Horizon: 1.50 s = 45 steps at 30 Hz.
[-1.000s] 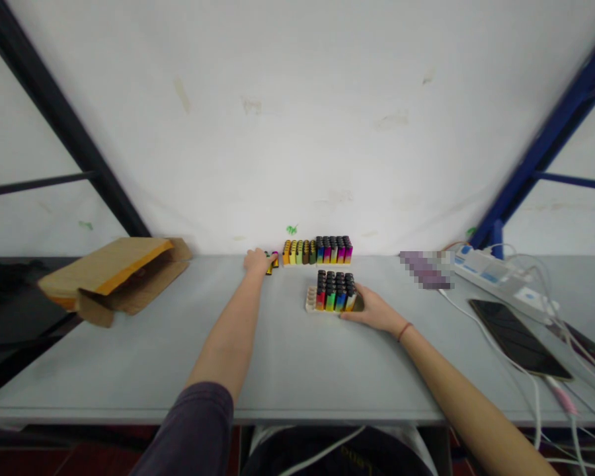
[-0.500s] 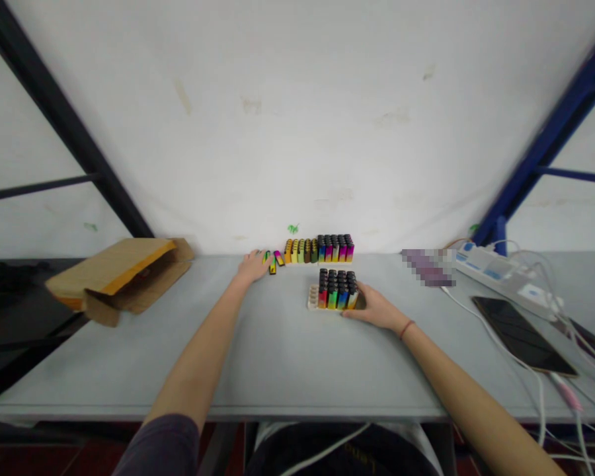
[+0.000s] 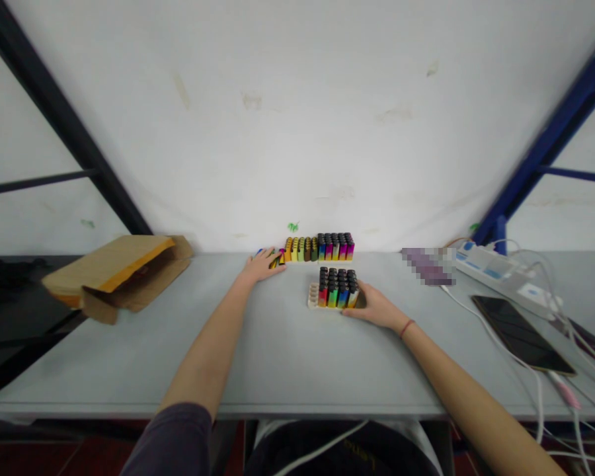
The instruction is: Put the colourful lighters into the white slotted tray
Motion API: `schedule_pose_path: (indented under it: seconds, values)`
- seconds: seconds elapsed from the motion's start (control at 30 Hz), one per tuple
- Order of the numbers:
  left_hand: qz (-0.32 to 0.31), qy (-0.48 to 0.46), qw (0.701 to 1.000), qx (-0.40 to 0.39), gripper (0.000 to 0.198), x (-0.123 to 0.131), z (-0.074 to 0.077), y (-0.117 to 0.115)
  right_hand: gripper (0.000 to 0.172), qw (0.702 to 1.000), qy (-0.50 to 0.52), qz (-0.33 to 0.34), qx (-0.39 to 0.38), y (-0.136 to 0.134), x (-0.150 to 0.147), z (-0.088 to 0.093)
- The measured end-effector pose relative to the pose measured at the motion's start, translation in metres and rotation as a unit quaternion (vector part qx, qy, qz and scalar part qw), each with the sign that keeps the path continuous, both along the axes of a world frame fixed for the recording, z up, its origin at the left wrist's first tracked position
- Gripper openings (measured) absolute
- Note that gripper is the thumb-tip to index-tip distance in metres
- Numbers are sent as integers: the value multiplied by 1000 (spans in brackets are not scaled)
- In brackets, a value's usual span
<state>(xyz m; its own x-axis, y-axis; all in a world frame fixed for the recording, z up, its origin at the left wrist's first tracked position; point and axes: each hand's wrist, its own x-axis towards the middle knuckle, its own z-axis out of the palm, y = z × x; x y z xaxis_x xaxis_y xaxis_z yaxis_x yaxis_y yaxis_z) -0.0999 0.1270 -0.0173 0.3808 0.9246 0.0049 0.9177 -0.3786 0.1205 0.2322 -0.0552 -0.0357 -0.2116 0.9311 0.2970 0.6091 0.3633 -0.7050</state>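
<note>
At the back of the table, my left hand (image 3: 262,267) lies with fingers spread over a few loose lighters (image 3: 281,258), which it partly covers. My right hand (image 3: 375,307) grips the right end of a pale tray (image 3: 313,297), thumb in front and the other fingers largely hidden behind. Upright lighters (image 3: 338,288) with black tops and red, green, blue and pale bodies fill most of this tray. Its left column of slots holds nothing. Against the wall stand a block of yellow-to-dark lighters (image 3: 301,249) and a block of blue-to-purple lighters (image 3: 336,247).
An open cardboard box (image 3: 114,271) lies on the left. To the right are a power strip (image 3: 506,277) with white cables, a black phone (image 3: 520,334) and a blurred purple object (image 3: 428,266). Metal posts rise at both sides, and a white wall stands behind.
My left hand has shifted right along the loose lighters, with its fingers now spread over them, covering more of them. My right hand and the tray have stayed in place.
</note>
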Motion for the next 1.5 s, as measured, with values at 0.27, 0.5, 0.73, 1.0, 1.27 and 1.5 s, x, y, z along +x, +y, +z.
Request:
schedule_pose_path:
  seconds: [0.27, 0.5, 0.73, 1.0, 1.27, 1.5]
  values:
    - [11, -8, 1000, 2, 64, 4, 1, 2, 77, 1000, -1, 0, -3, 0, 0, 0]
    - [29, -25, 999, 24, 60, 9, -5, 2, 81, 1000, 1, -4, 2, 2, 2, -5]
    - [-34, -78, 994, 70, 58, -30, -7, 12, 80, 1000, -6, -8, -4, 2, 1, -5]
    - [-18, -120, 991, 57, 45, -22, -6, 15, 79, 1000, -9, 2, -9, 0, 1, -1]
    - [0, -140, 989, 54, 43, -55, -5, 15, 79, 1000, -4, 6, -11, 1, 1, -1]
    - [28, -155, 982, 102, 36, -37, -11, 15, 81, 1000, -1, 6, -5, 1, 1, -1]
